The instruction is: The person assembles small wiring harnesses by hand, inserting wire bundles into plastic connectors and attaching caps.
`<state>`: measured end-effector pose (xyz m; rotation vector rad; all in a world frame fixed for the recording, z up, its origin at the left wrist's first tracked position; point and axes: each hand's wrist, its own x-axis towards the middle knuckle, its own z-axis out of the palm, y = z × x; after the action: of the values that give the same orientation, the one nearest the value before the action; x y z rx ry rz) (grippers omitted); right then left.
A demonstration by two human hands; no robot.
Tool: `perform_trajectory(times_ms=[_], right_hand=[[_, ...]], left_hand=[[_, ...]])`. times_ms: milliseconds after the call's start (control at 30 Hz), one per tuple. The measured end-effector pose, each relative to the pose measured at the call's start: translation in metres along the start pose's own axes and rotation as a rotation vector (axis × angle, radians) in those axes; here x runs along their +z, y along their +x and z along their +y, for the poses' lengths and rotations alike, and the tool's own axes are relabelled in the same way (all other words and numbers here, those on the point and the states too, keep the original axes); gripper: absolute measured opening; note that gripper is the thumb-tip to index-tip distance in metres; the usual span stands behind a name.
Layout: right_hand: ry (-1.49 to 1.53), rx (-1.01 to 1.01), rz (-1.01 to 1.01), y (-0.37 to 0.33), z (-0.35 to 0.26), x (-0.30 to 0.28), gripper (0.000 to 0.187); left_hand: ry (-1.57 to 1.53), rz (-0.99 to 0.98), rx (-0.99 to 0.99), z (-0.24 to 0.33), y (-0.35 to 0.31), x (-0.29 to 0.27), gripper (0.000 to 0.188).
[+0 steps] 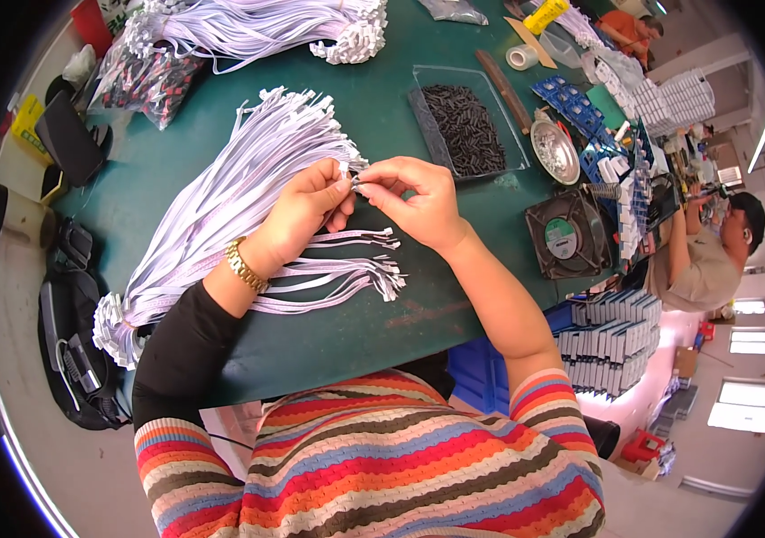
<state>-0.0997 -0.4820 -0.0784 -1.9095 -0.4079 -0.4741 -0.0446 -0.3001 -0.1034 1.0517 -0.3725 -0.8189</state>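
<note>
My left hand (312,202) is closed in a pinch on the end of a white flat cable, its fingertips almost meeting those of my right hand (418,199). The right thumb and forefinger are also pinched together at that cable end; whatever small piece lies between them is mostly hidden. Beneath my left forearm spreads a large bundle of white flat cables (212,197) with white connectors at their ends. Nearer my body, a smaller group of cables (337,273) fans to the right, with dark tips. Beyond my right hand stands a clear tray (414,103) holding small black tubular pieces (463,125).
Another cable bundle (266,27) and a bag of red and black parts (145,81) lie at the far left. To the right are a metal dish (554,151), a square fan (569,235) and blue trays (570,103). A co-worker (709,251) sits beyond the table's right end.
</note>
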Motion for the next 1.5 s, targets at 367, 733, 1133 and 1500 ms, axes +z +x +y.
perform_trajectory(times_ms=[367,733,1133,1500], right_hand=[[0.074,0.228,-0.113,0.000,-0.002,0.001,0.010],[-0.301,-0.149,-0.153,0.003,-0.007,-0.004,0.007],[-0.138,0.035,-0.110,0.002,-0.003,-0.008,0.010],[-0.600,0.359,0.107,0.015,0.033,-0.093,0.013]], left_hand=[[-0.005,0.047,-0.015,0.000,0.000,-0.004,0.008],[0.127,0.066,0.009,0.001,-0.001,0.000,0.011],[0.242,0.045,0.008,0.003,-0.001,0.004,0.011],[0.296,0.020,0.000,0.004,-0.002,0.009,0.006]])
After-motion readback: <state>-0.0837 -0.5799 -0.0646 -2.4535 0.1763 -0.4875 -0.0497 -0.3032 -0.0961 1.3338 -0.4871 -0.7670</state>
